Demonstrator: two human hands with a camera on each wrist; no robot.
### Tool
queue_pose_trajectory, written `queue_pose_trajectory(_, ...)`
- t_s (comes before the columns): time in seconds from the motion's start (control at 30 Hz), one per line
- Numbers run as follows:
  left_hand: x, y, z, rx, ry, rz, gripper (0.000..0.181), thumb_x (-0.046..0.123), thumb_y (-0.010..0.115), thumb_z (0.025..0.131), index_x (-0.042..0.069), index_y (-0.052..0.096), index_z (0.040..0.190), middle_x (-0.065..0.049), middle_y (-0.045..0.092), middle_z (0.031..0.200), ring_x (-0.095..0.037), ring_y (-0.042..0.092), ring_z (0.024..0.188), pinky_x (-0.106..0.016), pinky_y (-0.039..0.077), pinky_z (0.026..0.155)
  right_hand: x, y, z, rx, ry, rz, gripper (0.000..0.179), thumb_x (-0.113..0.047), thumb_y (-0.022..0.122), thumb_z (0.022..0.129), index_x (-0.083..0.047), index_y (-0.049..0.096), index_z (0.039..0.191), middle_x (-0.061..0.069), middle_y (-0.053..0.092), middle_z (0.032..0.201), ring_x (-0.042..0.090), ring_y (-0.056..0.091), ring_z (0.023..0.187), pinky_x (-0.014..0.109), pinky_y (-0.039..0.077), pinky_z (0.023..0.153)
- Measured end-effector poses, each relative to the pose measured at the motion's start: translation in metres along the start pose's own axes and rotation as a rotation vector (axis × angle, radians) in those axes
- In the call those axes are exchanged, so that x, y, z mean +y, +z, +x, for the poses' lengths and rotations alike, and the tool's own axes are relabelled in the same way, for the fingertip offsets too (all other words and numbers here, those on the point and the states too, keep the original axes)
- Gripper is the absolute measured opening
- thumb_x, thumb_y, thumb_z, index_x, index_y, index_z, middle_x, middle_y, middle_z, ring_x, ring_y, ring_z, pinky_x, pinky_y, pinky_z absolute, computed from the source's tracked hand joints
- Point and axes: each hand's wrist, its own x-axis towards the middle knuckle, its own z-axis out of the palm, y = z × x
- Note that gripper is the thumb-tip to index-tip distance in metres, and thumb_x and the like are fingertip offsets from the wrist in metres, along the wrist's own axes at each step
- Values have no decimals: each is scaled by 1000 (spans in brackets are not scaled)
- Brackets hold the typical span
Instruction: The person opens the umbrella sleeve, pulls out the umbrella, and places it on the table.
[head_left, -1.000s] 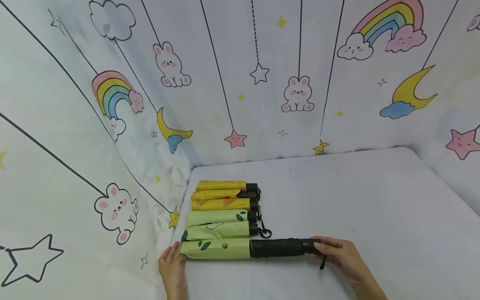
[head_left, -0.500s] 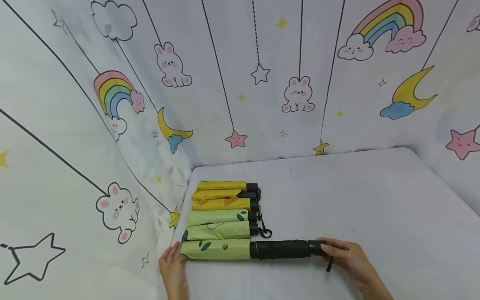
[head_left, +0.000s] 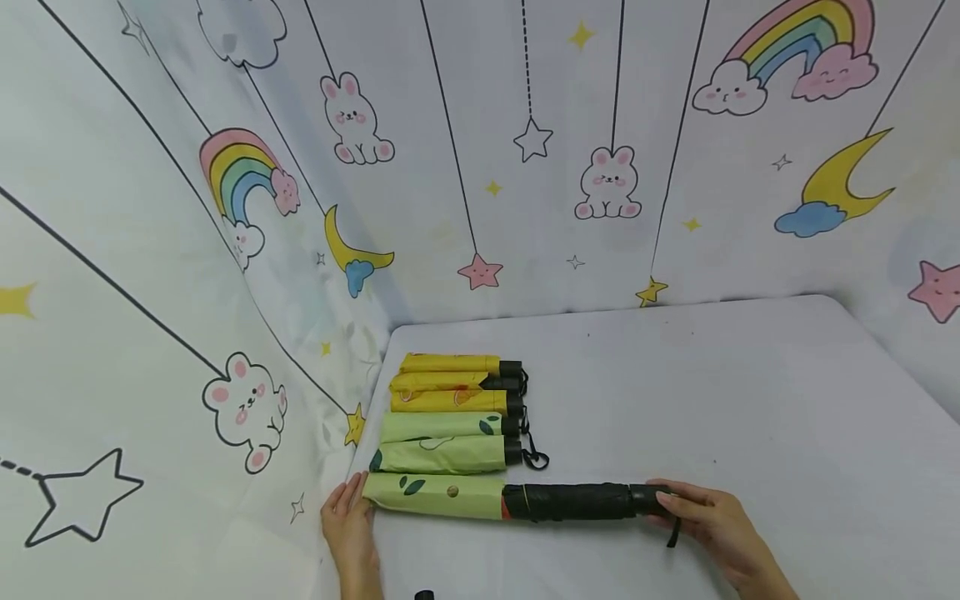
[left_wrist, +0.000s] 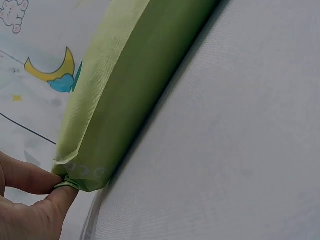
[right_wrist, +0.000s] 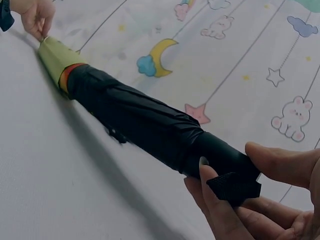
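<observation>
Pinched green sleeve (head_left: 427, 498) between fingers of left hand (head_left: 350, 525), lower left | pinched black umbrella (head_left: 573, 502) between fingers of right hand (head_left: 708, 518), lower right | held umbrella jutting from sleeve across lower middle of frame

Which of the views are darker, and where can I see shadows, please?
Head view: brightest; left wrist view: dimmer, with a dark shadow beside the green sleeve; right wrist view: also dim, with a long, soft shadow on the white table below the black umbrella.

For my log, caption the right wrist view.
Right grip holds black umbrella by handle, left grip pinches its green sleeve.
</observation>
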Motion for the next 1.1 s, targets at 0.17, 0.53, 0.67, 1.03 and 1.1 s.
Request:
queue_pose_trajectory(0.17,1,0,0,5,-4,-10,66,-19,38,96,-7,14,156,-27,39,159,-33,46,146,-39,40,117,2,-6,-4,-29,-8,-12,36,-14,67,103,4,67,135,2,72,128,26,74,111,29,57,99)
queue_pose_trajectory(0.53,1,2,2,33,-17,-30,65,-19,40,97,-7,16,156,-29,41,157,-31,49,143,-36,42,115,8,-20,-5,-65,-3,-21,33,-14,63,105,0,68,135,-4,71,127,25,73,112,27,57,99)
queue_pose_trajectory(0.67,0,2,1,32,-8,-24,64,-19,40,97,-8,15,156,-29,41,157,-31,49,143,-35,42,115,11,-25,-5,-81,2,5,33,-13,62,106,0,67,137,-5,71,128,24,72,115,29,56,101)
queue_pose_trajectory(1.03,-2,1,0,32,-1,-44,64,-20,38,98,-9,13,155,-30,38,157,-33,46,145,-33,42,114,17,-37,-6,-147,-17,15,33,-10,56,108,0,65,139,-6,70,131,24,71,117,32,55,102)
queue_pose_trajectory(1.1,-2,1,0,34,0,-47,64,-20,38,98,-9,13,155,-30,38,157,-32,47,145,-32,42,114,17,-38,-7,-139,-31,-49,37,-12,57,108,3,61,142,-2,69,132,27,72,116,30,56,100)
